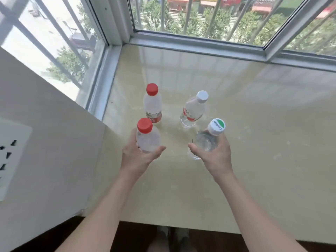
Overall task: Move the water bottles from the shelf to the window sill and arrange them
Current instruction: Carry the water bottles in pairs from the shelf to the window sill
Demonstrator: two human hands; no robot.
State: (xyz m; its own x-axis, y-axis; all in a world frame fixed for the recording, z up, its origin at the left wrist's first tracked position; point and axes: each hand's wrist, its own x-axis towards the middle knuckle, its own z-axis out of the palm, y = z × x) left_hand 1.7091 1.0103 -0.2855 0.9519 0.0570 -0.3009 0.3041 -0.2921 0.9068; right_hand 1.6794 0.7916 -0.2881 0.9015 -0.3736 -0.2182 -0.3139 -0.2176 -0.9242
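being gripped: near red-capped bottle point(148, 140) by left hand point(136, 159), green-topped bottle point(205, 140) by right hand point(216, 157); far red-capped bottle point(152, 106), white-capped bottle point(193, 110) are stood at 12 o'clock.

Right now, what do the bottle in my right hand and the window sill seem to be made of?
The bottle in the right hand: probably clear, glossy plastic; the window sill shows through its wall. Its cap: opaque white and green plastic. The sill: likely polished cream stone or tile; it mirrors the window bars.
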